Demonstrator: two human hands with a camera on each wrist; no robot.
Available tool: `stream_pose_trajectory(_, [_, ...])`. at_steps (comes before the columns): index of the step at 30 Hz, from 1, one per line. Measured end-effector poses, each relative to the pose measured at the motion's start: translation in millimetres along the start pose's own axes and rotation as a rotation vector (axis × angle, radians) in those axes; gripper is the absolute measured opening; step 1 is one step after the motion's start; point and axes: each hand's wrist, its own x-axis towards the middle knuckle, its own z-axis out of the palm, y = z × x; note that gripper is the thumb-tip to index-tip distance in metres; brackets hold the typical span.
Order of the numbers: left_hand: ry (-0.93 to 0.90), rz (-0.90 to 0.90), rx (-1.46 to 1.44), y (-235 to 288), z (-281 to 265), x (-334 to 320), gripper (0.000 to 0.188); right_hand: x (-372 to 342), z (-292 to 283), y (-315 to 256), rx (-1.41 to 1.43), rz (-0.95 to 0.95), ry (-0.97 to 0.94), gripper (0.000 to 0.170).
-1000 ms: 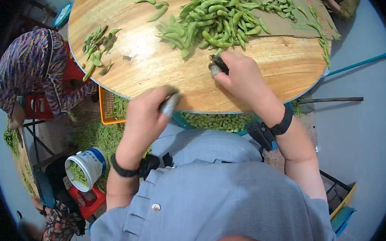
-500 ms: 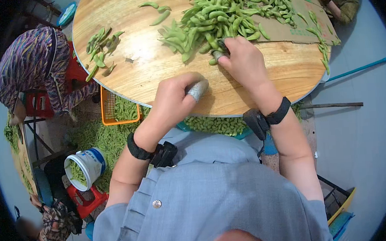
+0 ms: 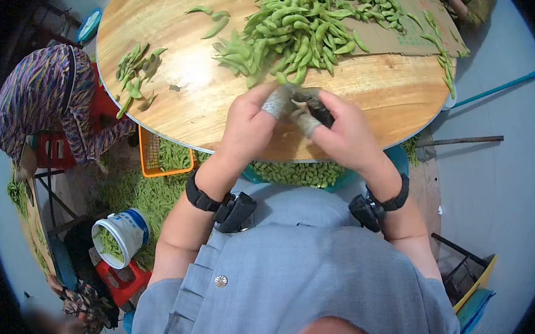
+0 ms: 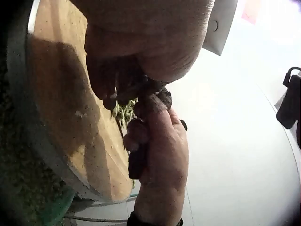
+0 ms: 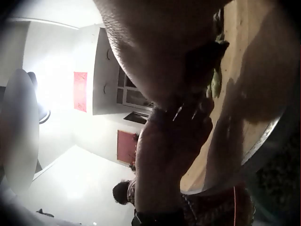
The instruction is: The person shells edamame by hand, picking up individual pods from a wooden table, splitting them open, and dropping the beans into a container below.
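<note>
My left hand (image 3: pixel 249 125) and right hand (image 3: pixel 346 131) meet over the near part of the round wooden table (image 3: pixel 391 92). Curled fingers and thumbs come together tip to tip, pinching at a green soybean pod that the fingers hide. Grey wraps (image 3: pixel 306 123) cover the thumbs; the right fingers have dark covers. Just beyond the fingertips lies a heap of green soybean pods (image 3: pixel 296 27). In the left wrist view, the right hand (image 4: pixel 164 146) comes up from below to the left hand (image 4: pixel 146 42).
Below the table edge sits a teal basin of shelled beans (image 3: pixel 298 172). An orange crate (image 3: pixel 151 172), a white bucket (image 3: pixel 127 234) and scattered beans fill the floor at left. Cardboard (image 3: pixel 388 43) lies under part of the heap. Other people sit around.
My right hand reached the heap's near edge, took a pod and drew back toward me. The left hand moved right and forward until the two hands met.
</note>
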Motion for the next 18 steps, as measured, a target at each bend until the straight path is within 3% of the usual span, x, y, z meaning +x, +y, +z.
stream_pose_trajectory(1, [0.005,-0.044,0.021,5,-1,-4,0.029,-4,5,13,0.177,-0.013,0.028,0.029])
stream_pose_trajectory(2, [0.012,-0.089,0.043,11,-2,-8,0.028,-9,0,11,0.182,-0.007,0.031,0.029])
stream_pose_trajectory(4, [-0.035,-0.123,0.069,21,-2,-14,0.025,-16,-15,-3,0.452,0.346,-0.140,0.032])
stream_pose_trajectory(6, [-0.023,-0.112,-0.060,23,3,-20,0.022,-21,-16,4,0.486,0.318,-0.187,0.034])
stream_pose_trajectory(10, [-0.120,-0.112,-0.050,27,1,-29,0.021,-29,-14,-1,0.426,0.260,-0.174,0.035])
stream_pose_trajectory(12, [-0.152,-0.305,-0.109,25,1,-32,0.021,-31,-13,-4,0.421,0.232,-0.180,0.036])
stream_pose_trajectory(18, [-0.208,-0.072,0.237,26,2,-35,0.020,-32,-15,-8,0.490,0.342,-0.241,0.039])
